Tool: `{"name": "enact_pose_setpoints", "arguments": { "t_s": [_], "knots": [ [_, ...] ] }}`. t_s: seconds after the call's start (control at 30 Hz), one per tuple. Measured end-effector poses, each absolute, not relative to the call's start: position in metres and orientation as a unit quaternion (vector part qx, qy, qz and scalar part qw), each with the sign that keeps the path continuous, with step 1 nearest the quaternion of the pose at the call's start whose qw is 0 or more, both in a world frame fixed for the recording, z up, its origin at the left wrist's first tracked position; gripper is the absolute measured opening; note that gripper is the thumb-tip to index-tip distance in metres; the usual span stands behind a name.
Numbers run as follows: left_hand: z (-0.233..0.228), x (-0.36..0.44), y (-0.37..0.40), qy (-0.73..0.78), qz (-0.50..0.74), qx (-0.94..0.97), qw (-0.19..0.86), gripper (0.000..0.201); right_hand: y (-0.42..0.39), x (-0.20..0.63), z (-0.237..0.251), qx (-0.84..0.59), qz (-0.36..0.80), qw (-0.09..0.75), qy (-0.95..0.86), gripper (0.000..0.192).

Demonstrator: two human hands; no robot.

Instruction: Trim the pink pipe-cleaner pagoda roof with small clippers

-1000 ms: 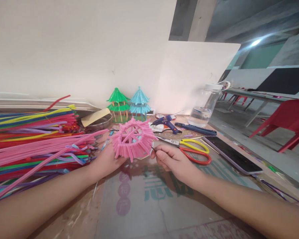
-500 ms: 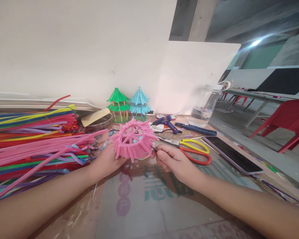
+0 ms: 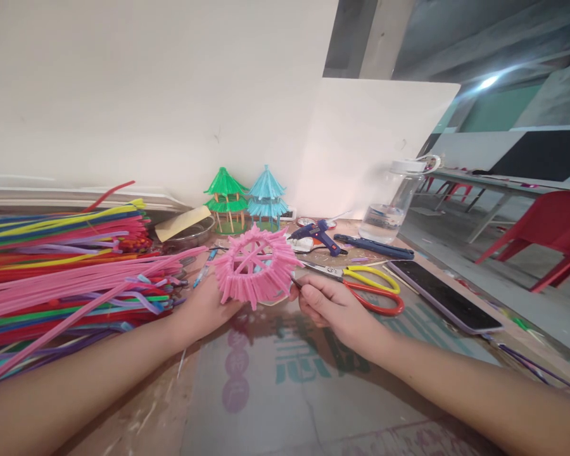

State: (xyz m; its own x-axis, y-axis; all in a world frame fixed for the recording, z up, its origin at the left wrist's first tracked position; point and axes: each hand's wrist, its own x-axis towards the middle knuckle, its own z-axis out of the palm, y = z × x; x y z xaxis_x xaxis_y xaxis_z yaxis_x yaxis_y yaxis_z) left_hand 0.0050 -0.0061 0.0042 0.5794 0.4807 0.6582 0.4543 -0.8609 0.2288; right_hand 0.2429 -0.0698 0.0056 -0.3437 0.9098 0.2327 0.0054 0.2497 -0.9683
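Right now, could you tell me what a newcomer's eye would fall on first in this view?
Probably the pink fringed ring at centre, cradled from below by the left hand while the right hand pinches at its right edge. Next, the big heap of coloured pipe cleaners on the left, and the green and blue miniature pavilions against the wall.

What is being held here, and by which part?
The left hand cups the pink fringed pipe-cleaner ring from below; the right hand pinches its right edge.
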Motion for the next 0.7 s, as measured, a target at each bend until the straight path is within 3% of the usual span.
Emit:
{"name": "enact_pose_setpoints", "arguments": {
  "t_s": [0.7],
  "knots": [
    [0.0073, 0.0067, -0.0086, 0.256, 0.372, 0.892, -0.001, 0.023, -0.0704, 0.2441, 0.0055, -0.357, 0.477, 0.457, -0.66, 0.055]
  ]
}}
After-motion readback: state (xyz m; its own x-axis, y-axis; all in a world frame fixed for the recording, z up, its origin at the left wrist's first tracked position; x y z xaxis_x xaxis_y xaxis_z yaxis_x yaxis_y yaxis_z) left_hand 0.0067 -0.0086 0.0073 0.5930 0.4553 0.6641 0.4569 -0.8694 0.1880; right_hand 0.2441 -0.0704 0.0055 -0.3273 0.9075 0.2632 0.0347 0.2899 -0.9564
